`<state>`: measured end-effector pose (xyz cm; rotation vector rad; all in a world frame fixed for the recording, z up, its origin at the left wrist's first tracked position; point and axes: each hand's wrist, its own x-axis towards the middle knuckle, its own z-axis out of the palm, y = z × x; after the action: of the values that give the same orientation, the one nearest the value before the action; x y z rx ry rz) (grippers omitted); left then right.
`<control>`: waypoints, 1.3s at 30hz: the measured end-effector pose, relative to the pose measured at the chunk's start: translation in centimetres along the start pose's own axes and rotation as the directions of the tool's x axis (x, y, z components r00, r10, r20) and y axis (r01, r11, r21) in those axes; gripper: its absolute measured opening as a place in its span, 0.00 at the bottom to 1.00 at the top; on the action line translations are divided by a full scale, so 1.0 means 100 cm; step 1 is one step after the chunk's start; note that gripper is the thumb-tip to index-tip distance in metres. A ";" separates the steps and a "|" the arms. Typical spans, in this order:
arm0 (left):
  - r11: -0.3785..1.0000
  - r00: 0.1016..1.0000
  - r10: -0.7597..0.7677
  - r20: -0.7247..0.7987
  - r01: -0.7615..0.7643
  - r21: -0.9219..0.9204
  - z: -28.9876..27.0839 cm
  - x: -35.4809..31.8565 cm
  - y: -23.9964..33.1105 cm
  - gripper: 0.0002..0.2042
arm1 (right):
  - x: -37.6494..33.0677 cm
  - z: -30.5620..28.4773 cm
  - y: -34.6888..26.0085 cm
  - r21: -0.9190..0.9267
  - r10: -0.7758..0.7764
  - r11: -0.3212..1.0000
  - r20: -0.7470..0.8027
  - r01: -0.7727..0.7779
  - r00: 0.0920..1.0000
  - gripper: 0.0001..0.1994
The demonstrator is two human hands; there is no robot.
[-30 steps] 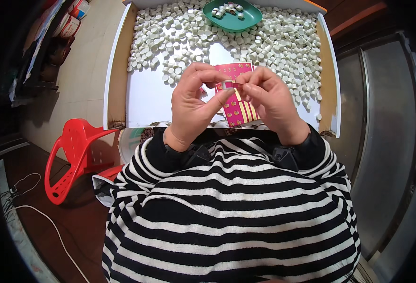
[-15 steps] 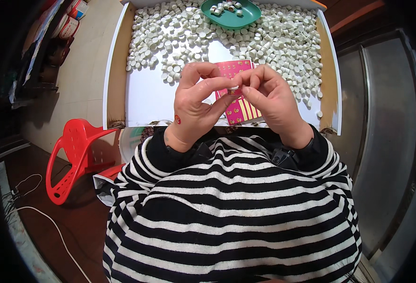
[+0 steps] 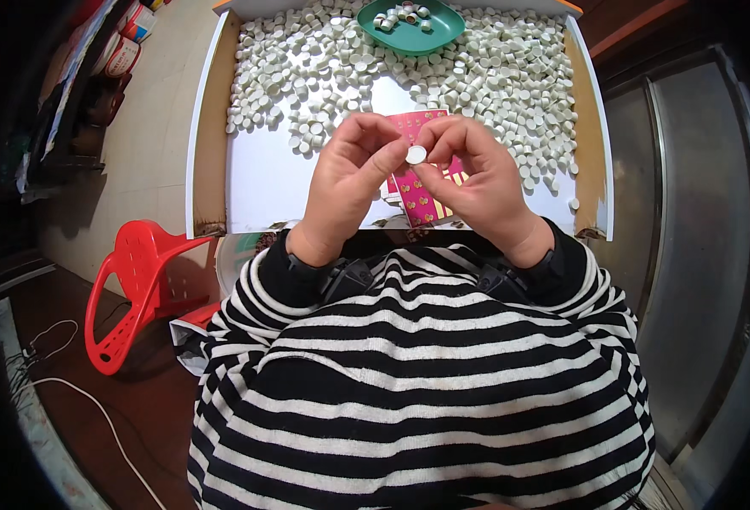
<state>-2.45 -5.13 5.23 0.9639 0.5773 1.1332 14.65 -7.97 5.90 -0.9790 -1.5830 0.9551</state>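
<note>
A small round white cap [image 3: 416, 155] is pinched between my two hands, its flat white face turned up. On its left side, the thumb and fingertips of my left hand [image 3: 347, 178] are closed on it. From the right, my right hand [image 3: 483, 180] grips the same cap with thumb and forefinger. Beneath the hands lie magenta sticker sheets [image 3: 418, 206] with small gold pictures and pale yellow strips, partly hidden by my fingers.
Many loose white caps [image 3: 511, 76] cover the far part of the white wooden-sided tray table [image 3: 260, 183]. A green dish [image 3: 404, 42] at the back holds several labelled caps. A red plastic chair [image 3: 139, 268] stands at the left, near white cables [image 3: 103, 416] on the floor.
The cap has been tilted, so its round white face shows instead of its labelled side. My left hand has turned, and the red round sticker on its back is out of sight.
</note>
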 end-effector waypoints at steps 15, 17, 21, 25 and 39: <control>0.887 0.994 -0.011 -0.113 0.062 0.457 -0.058 0.000 0.006 0.05 | -0.001 -0.012 0.019 0.157 0.194 0.970 -0.035 -0.186 0.980 0.06; 0.822 0.988 0.065 -0.141 0.027 0.569 -0.074 0.001 0.002 0.04 | -0.003 -0.014 0.024 0.140 0.218 0.968 -0.076 -0.206 0.973 0.06; 0.544 0.964 0.254 -0.082 -0.072 0.836 -0.081 0.005 -0.002 0.03 | -0.005 -0.013 0.030 0.128 0.277 0.955 -0.077 -0.266 0.958 0.06; 0.239 0.959 0.250 0.137 -0.198 0.951 -0.072 0.014 -0.015 0.03 | -0.005 -0.010 0.034 0.129 0.262 0.959 -0.072 -0.251 0.962 0.06; 0.103 0.954 0.189 0.232 -0.254 0.962 -0.100 0.014 0.017 0.09 | -0.010 -0.018 0.037 0.168 0.310 0.941 -0.093 -0.292 0.946 0.06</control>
<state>-10.84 -0.17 1.91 2.3572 1.2587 0.8584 17.04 -7.33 2.46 -1.1690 -1.2617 1.1873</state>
